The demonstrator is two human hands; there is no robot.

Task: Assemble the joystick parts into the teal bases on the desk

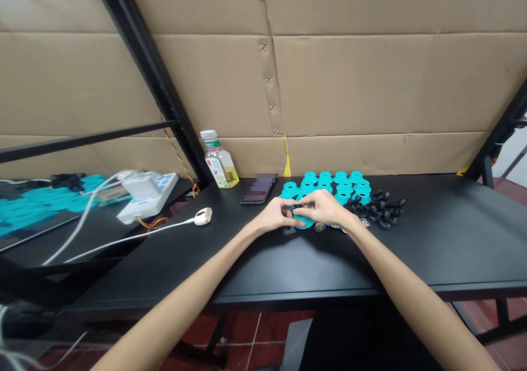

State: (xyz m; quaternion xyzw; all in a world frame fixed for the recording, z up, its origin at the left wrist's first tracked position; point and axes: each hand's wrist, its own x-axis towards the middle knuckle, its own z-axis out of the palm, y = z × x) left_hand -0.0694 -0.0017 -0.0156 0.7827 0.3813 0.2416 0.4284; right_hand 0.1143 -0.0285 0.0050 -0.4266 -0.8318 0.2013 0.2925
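Observation:
My left hand (275, 215) is closed, its fingers and thumb at the side of a teal round plastic piece (304, 224) low over the black table. From the other side my right hand (323, 206) reaches in, fingers pinched on a small black part (297, 206) at the top of that piece. The fingertips of both hands meet there and hide most of the contact. Behind the hands stand rows of similar teal ring-shaped pieces (341, 176). A heap of small black plastic parts (385, 209) lies right of my right hand. Small round metal discs (319, 227) lie under my right wrist.
A phone (259, 189) lies left of the teal rows, beside a bottle of yellow liquid (221, 162). Further left are a white cable plug (203, 216), a power strip (148, 198) and more teal pieces (53, 201). A cardboard wall (349, 85) closes the back of the table (296, 266).

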